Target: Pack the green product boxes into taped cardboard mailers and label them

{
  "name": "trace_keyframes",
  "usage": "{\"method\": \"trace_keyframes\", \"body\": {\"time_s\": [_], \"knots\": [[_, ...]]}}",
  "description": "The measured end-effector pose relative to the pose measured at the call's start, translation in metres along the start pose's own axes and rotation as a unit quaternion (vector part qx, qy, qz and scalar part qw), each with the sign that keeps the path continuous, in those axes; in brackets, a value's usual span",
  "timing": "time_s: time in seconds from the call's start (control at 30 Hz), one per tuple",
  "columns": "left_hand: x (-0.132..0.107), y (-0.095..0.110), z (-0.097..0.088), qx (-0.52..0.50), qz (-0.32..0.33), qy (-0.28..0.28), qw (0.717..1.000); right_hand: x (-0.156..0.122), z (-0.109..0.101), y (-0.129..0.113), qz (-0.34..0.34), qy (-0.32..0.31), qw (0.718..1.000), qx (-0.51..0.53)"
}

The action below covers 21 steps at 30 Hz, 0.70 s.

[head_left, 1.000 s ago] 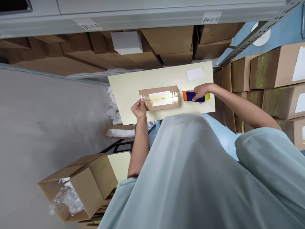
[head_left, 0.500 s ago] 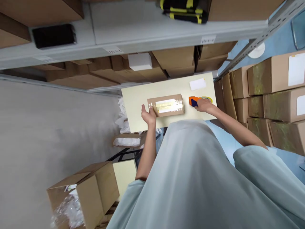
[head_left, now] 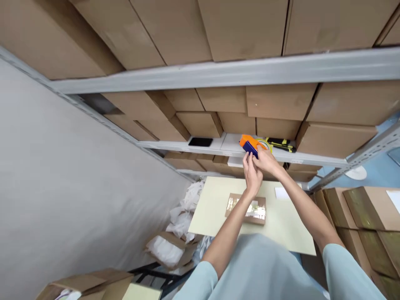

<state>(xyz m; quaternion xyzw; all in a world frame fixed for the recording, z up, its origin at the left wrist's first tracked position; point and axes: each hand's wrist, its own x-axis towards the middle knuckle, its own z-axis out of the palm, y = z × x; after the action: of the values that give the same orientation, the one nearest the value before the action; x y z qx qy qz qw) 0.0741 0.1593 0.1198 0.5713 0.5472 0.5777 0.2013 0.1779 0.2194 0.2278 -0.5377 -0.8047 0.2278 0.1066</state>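
In the head view my right hand (head_left: 265,161) grips an orange and blue tape dispenser (head_left: 249,143), raised in front of the middle shelf, with a yellow-edged tape roll (head_left: 264,144) behind it. My left hand (head_left: 252,173) is up against the lower blue part of the dispenser, fingers bent around it; the exact contact is partly hidden. Below both hands, a small cardboard box (head_left: 261,211) lies on the pale yellow tabletop (head_left: 208,208). Shiny clear tape covers a white label on the box's top. My left forearm hides part of that box.
A white paper (head_left: 281,193) lies at the tabletop's right. A black phone (head_left: 200,142) and a black-yellow tool (head_left: 281,144) rest on the grey shelf (head_left: 231,141) among cardboard boxes. Taped cartons (head_left: 370,206) are stacked at right; crumpled white packing material (head_left: 184,212) is at left.
My left hand has left the small box and come up to the tape dispenser. The right hand has raised the dispenser from the tabletop toward shelf height. The view has tilted upward.
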Motion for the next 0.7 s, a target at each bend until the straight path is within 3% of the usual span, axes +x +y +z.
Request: {"method": "trace_keyframes", "body": {"time_s": [0.1, 0.17, 0.3, 0.4, 0.47, 0.57, 0.63, 0.7], "knots": [[0.040, -0.011, -0.003, -0.015, -0.032, 0.006, 0.999, 0.046, -0.003, -0.018, -0.004, 0.009, 0.997, -0.076], [0.049, -0.018, -0.007, -0.011, -0.041, 0.012, 0.999, 0.071, 0.001, -0.021, 0.002, -0.001, 0.992, -0.123], [0.034, -0.038, -0.019, 0.010, -0.051, 0.046, 0.998, 0.102, 0.010, -0.017, -0.002, -0.022, 0.989, -0.148], [0.007, -0.063, -0.039, 0.039, -0.089, 0.059, 0.994, 0.102, 0.022, -0.006, -0.025, 0.024, 0.989, -0.145], [-0.016, -0.085, -0.062, 0.060, -0.132, 0.056, 0.988, 0.084, 0.044, 0.008, -0.046, 0.105, 0.986, -0.119], [-0.063, -0.122, -0.105, 0.085, -0.236, 0.064, 0.966, 0.021, 0.107, 0.039, -0.041, 0.187, 0.981, -0.037], [-0.097, -0.141, -0.129, 0.099, -0.323, 0.059, 0.939, -0.041, 0.162, 0.060, -0.002, 0.158, 0.987, 0.029], [-0.128, -0.151, -0.143, 0.104, -0.392, 0.027, 0.914, -0.106, 0.216, 0.074, 0.061, 0.073, 0.991, 0.099]]}}
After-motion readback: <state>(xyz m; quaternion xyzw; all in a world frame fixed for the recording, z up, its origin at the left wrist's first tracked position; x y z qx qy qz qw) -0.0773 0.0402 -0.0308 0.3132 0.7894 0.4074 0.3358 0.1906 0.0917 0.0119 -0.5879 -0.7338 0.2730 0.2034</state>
